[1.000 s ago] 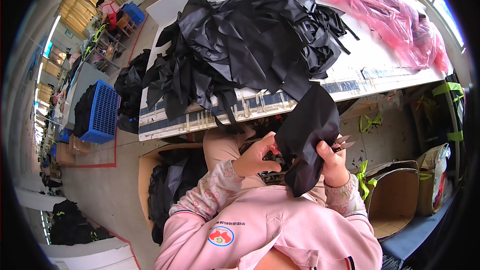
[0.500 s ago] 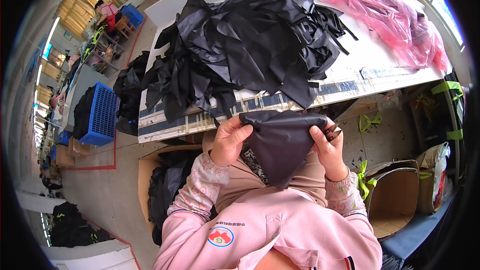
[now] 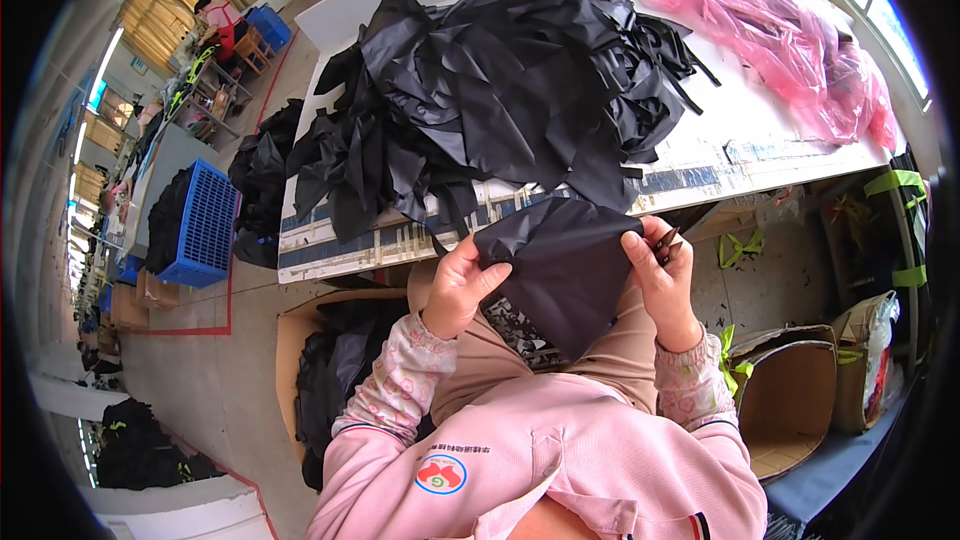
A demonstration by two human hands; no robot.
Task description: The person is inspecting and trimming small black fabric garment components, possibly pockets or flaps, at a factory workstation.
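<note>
A piece of black fabric is stretched between my hands above my lap, its lower part hanging to a point. My left hand pinches its left corner, thumb on top. My right hand grips the right corner between thumb and fingers. Tucked in that same hand, a small dark pair of thread snips points outward with its blades apart; its handle is hidden by the fingers. Just beyond my hands, a big heap of black fabric pieces covers much of the white table, some hanging over its front edge.
Pink plastic sheeting lies at the table's far right. A cardboard box of black fabric stands left of my legs, an open carton to the right. Farther left are a blue crate and a person at a workbench.
The black fabric has been raised and tilted, so its upper edge bulges toward the table and its hanging point sits higher. Both hands keep their hold, with the right shifted slightly.
</note>
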